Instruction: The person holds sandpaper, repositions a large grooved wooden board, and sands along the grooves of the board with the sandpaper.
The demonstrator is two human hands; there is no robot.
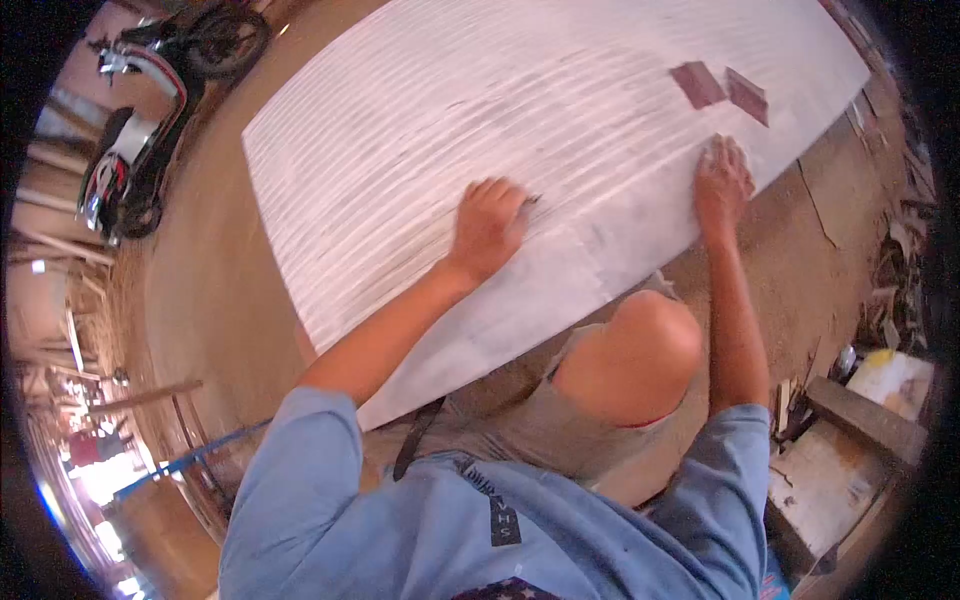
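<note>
A large white panel (560, 90) with rows of raised ridges or grooves lies tilted before me, a smooth band running along its near edge. My left hand (490, 222) is closed in a fist on the ridged part. A small dark tip sticks out beside its thumb; the rest of that thing is hidden in the fingers. Near the panel's right edge, my right hand (722, 185) rests flat with whitish, dusty fingers spread on the surface. Just beyond it lie two reddish-brown pieces of what looks like sandpaper, a left piece (697, 85) and a right piece (747, 96).
A motorcycle (140, 130) stands at the upper left on the brown floor (200, 270). Wooden boards (60, 200) lean beyond it. At lower right is a stained worktable (825, 480) with a thick wooden beam (868, 420). My bent knee (655, 335) is close under the panel's near edge.
</note>
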